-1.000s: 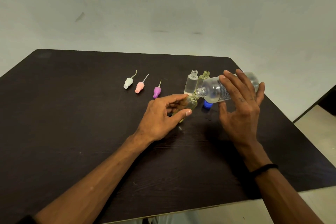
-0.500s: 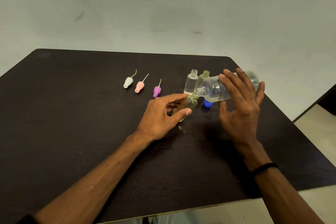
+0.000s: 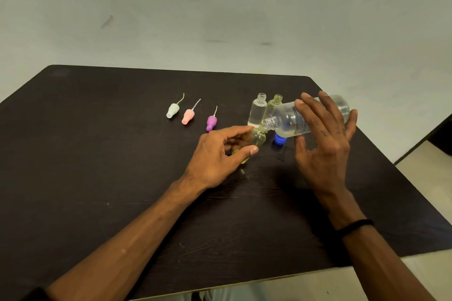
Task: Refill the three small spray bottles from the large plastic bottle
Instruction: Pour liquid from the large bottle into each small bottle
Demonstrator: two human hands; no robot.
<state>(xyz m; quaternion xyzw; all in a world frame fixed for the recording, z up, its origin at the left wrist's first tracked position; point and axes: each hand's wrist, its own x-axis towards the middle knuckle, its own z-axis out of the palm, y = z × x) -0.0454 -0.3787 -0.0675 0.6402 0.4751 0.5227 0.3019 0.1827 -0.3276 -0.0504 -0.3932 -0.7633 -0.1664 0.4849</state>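
My right hand [image 3: 325, 144] grips the large clear plastic bottle [image 3: 291, 121], tipped almost flat with its open neck pointing left. That neck meets the mouth of a small yellowish spray bottle [image 3: 256, 140], which my left hand [image 3: 220, 154] holds tilted just above the table. Behind them stand two more small open bottles: a clear one [image 3: 258, 111] and a yellowish one [image 3: 276, 102], partly hidden by the large bottle. Three spray tops lie in a row to the left: a white top [image 3: 173, 110], a pink top [image 3: 187, 116] and a purple top [image 3: 211, 122].
A blue cap [image 3: 279, 139] lies on the dark wooden table [image 3: 97, 154] under the large bottle. The table's right edge and front edge are near my arms. A pale wall rises behind the table.
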